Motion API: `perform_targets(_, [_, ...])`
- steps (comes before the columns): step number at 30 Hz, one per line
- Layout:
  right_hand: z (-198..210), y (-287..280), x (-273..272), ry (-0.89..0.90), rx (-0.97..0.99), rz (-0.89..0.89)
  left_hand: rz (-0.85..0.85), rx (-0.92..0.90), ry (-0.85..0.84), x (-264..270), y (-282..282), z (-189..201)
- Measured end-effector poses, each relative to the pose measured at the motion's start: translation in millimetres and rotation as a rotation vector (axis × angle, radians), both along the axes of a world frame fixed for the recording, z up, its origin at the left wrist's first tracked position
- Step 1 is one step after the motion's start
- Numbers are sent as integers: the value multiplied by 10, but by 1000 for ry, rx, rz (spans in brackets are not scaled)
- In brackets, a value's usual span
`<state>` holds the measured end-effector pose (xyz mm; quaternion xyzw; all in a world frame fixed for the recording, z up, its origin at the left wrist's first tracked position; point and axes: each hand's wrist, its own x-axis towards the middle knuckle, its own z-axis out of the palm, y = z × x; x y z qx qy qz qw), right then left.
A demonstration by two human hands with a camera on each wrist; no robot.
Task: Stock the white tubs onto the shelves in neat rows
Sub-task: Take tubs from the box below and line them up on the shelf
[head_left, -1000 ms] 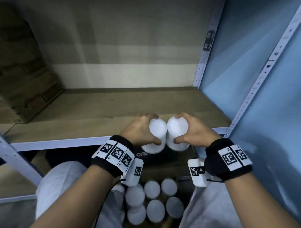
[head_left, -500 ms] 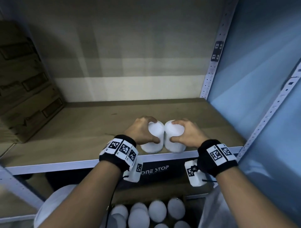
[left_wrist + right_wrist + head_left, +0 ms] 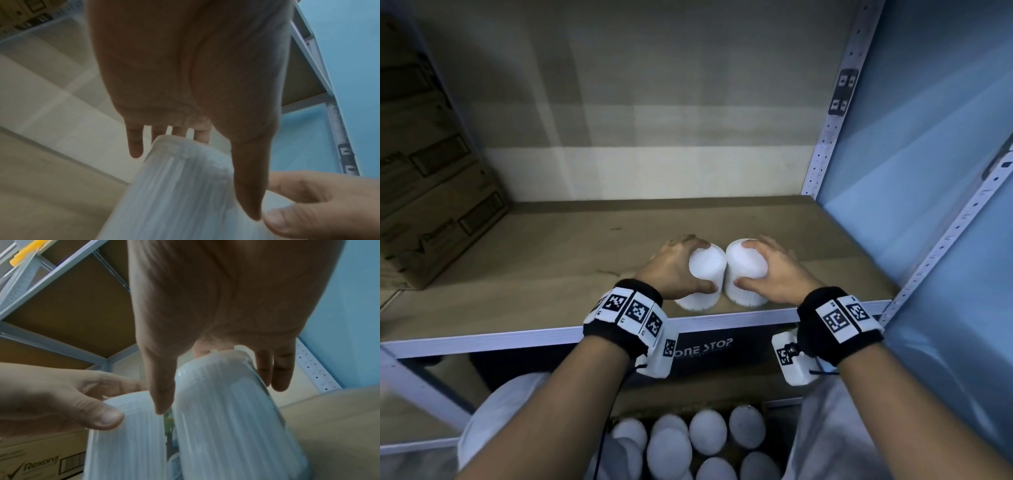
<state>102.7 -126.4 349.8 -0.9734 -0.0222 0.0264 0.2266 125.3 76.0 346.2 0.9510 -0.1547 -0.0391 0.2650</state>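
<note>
Head view: left hand grips the left tub, right hand grips the right tub, tubs touching, at 6 o'clock on the shelf.

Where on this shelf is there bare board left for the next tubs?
Bare shelf board runs from the cardboard boxes on the left to the two white tubs near the front edge, and behind them to the back wall. A narrower strip lies right of the tubs. Crowded: the front edge, where both hands grip tubs.

Far sides of both tubs behind the hands, wrist-view tub bottoms cut off below.
</note>
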Motion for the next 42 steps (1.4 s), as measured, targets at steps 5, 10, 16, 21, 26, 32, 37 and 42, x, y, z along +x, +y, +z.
perform_targets(5, [54, -37, -115, -79, -19, -25, -20, 9, -75, -113, 95, 36])
perform_targets(10, [110, -61, -162, -163, -12, 59, 14, -30, -112, -272, 165, 109])
perform_targets(16, [119, -27, -168, -156, -58, 52, 53, -38, -173, -319, 90, 66])
perform_targets(21, [106, -41, -133, -175, -65, 39, 60, -59, -173, -230, 75, 30])
perform_targets(26, [122, -66, -8, -185, -88, -1, 61, -59, -143, -12, -29, -12])
perform_targets(32, [108, -228, 268, -204, -115, -37, 49, -78, -139, 338, -296, -39])
perform_targets(37, [120, -436, 600, -180, -132, -76, 50, -118, -138, 676, -560, -27])
perform_targets(42, [73, -625, 969, -188, -131, -121, 21, -110, -163, 1005, -823, 17])
